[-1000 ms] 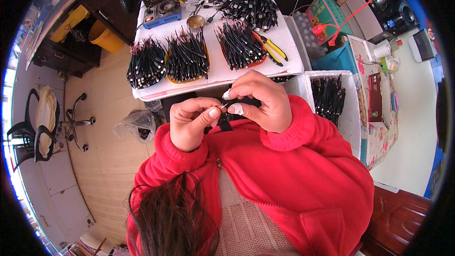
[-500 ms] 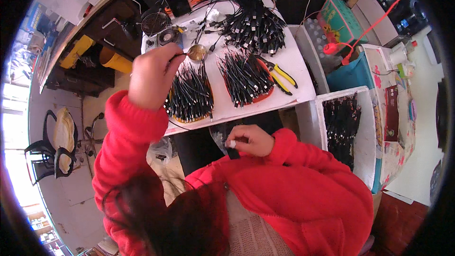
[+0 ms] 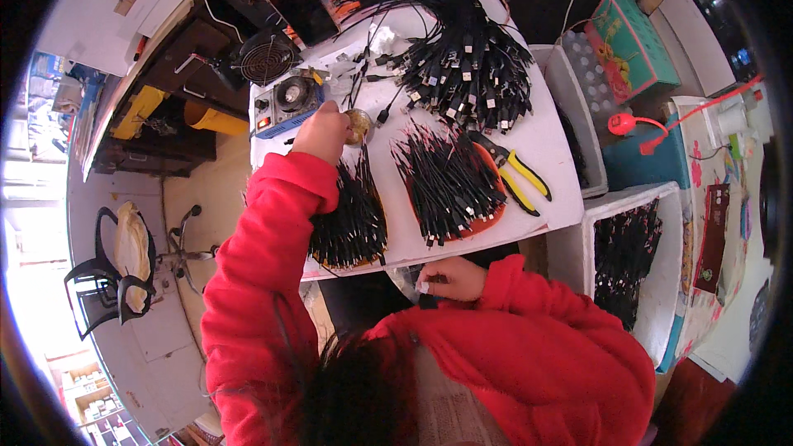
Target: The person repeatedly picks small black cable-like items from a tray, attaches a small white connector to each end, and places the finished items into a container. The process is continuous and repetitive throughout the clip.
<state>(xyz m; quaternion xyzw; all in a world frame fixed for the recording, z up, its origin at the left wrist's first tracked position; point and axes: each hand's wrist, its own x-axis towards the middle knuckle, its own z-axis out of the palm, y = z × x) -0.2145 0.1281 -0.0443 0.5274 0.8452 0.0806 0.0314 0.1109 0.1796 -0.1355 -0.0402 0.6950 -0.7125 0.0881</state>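
Note:
My left hand [image 3: 325, 134] reaches over the worktable beside a small round tin [image 3: 358, 125] with yellowish contents. Its fingers are closed on a thin black cable, mostly hidden by the hand. Behind the hand is a blue box with a round top and a lit switch [image 3: 286, 119]. Short black cables with bared reddish ends lie in two bundles, the left bundle [image 3: 353, 227] beneath my forearm and the right bundle [image 3: 450, 186] on an orange tray. Low by my lap, my right hand [image 3: 456, 279] is curled, a white bit at its fingertips; what it holds is unclear.
Yellow-handled pliers [image 3: 522, 182] lie right of the bundles. A large heap of black USB cables [image 3: 475, 66] covers the table's back. A phone [image 3: 304, 12] and a round fan [image 3: 266, 59] stand back left. A white foam box [image 3: 671, 281] of black cables sits at right.
My view has shifted, so the table sits lower and farther right. My left hand has come down near the tin, the cable now less visible. My right hand stays curled near my lap.

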